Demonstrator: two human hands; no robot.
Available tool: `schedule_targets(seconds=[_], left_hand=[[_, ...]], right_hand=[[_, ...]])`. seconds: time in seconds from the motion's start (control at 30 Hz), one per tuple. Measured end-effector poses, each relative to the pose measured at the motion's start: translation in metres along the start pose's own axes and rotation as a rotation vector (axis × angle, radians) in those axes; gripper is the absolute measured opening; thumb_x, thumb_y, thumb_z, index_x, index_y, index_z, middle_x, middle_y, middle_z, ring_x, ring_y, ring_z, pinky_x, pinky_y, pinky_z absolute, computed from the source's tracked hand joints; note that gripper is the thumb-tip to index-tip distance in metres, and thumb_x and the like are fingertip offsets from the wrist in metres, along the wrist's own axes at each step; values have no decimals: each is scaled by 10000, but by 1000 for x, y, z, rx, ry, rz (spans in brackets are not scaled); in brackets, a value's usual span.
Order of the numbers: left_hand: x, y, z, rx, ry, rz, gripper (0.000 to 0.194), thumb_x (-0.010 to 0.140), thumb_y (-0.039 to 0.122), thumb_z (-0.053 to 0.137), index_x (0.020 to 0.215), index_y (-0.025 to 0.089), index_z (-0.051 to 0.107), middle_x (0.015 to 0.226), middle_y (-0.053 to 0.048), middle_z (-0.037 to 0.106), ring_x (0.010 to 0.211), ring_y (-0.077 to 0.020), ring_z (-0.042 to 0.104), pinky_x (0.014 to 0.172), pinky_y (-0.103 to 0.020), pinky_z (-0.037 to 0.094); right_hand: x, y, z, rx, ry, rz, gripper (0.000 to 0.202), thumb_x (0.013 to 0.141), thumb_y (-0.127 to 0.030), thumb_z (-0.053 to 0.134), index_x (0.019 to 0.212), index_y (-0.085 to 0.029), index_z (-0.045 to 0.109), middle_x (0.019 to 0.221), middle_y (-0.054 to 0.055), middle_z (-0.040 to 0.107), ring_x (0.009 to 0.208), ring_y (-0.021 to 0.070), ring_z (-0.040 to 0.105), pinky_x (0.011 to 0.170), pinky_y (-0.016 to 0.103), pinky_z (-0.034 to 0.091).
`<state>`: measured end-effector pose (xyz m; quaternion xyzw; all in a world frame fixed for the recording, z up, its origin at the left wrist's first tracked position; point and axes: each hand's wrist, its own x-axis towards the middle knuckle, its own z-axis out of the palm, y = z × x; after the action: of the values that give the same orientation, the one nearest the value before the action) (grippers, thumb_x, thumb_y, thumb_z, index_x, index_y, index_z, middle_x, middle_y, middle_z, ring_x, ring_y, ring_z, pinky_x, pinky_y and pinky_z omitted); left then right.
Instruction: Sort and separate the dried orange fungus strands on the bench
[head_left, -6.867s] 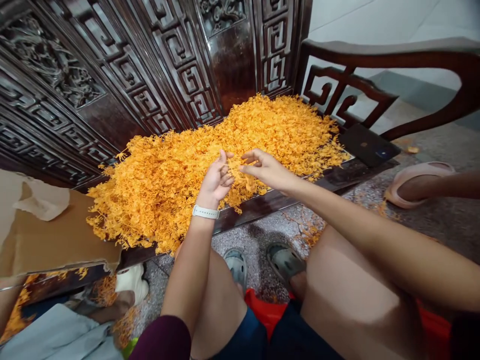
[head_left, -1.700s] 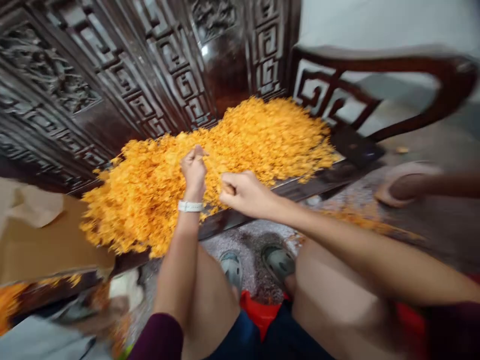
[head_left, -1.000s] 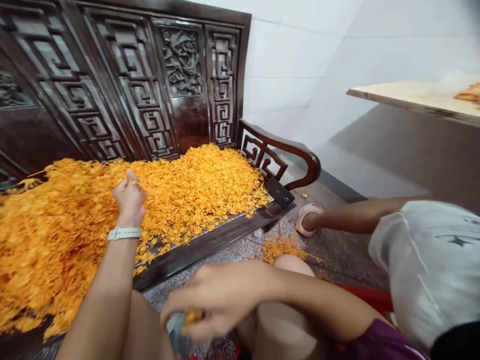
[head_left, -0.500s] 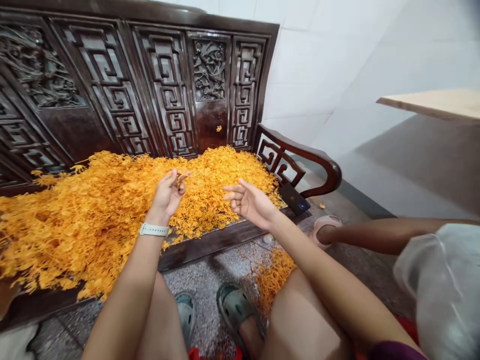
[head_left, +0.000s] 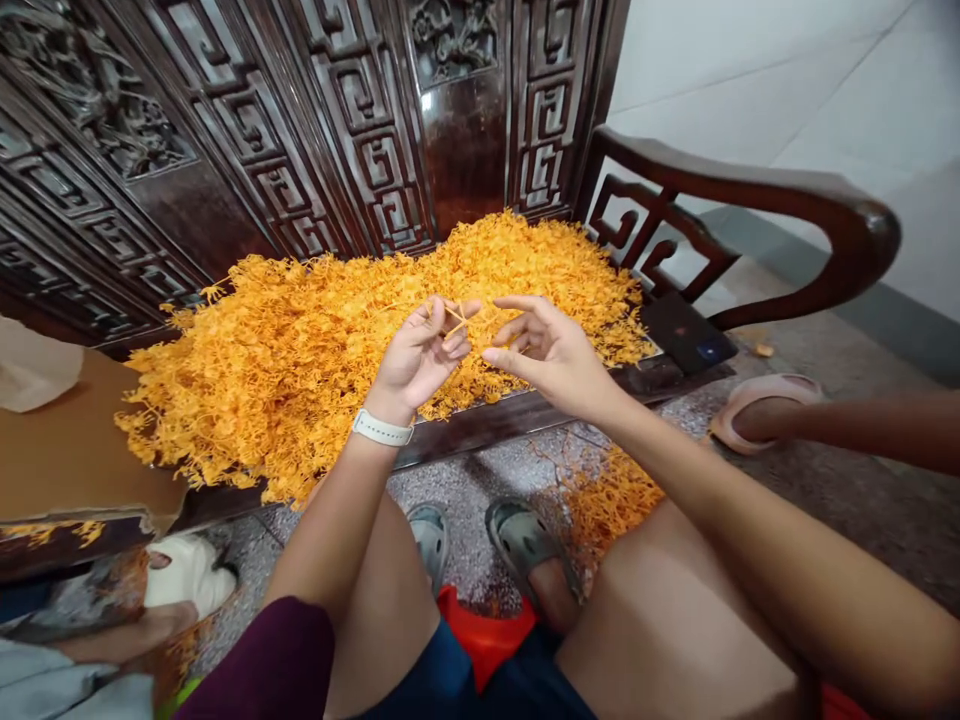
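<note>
A large heap of orange-yellow plastic pieces (head_left: 300,350) covers the seat of a dark carved wooden bench. Over its front part, my left hand (head_left: 424,355), with a pale watch band at the wrist, pinches a thin orange strand (head_left: 456,318) between its fingers. Facing it from the right, my right hand (head_left: 551,350) has its thumb and fingers apart and seems to hold nothing. The two hands are a short gap apart, with the strand's end near that gap.
A dark phone-like object (head_left: 686,332) lies at the seat's right end, beside the armrest (head_left: 787,200). Cardboard (head_left: 67,430) is at the left. Orange strands (head_left: 611,500) lie on the floor. Other people's feet are at both sides, near a red stool (head_left: 487,635).
The view has tilted down and shifted, so the wall shelf is gone and the cardboard shows. My right hand has turned and its fingers now curve toward my left hand, which still pinches a strand.
</note>
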<state>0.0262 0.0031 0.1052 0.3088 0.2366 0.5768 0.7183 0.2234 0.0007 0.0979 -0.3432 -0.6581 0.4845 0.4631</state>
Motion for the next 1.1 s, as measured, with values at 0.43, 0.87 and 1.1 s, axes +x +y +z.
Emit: schedule_targets(seconds=[0.43, 0.87, 1.1], left_hand=[[5, 8, -8, 95, 99, 49, 189, 1030, 148, 574, 851, 205, 564, 786, 0, 546, 528, -59, 403, 507, -199, 359], [7, 5, -9, 72, 199, 140, 119, 1021, 170, 632, 922, 220, 587, 816, 17, 570, 671, -85, 621, 608, -188, 498], [13, 1, -8, -72, 228, 136, 302, 891, -98, 509, 829, 195, 544, 728, 24, 514, 648, -63, 581, 578, -145, 449]], right_hand=[[0, -7, 4, -143, 43, -160, 199, 796, -334, 884, 770, -208, 732, 1002, 61, 667, 975, 212, 613, 846, 365, 508], [-8, -12, 19, 131, 8, 53, 266, 799, -234, 851, 963, -186, 646, 936, 25, 672, 826, 143, 621, 762, 302, 512], [-7, -19, 22, 226, -232, 192, 250, 795, -228, 835, 786, -188, 588, 762, -7, 621, 706, 110, 560, 679, 284, 466]])
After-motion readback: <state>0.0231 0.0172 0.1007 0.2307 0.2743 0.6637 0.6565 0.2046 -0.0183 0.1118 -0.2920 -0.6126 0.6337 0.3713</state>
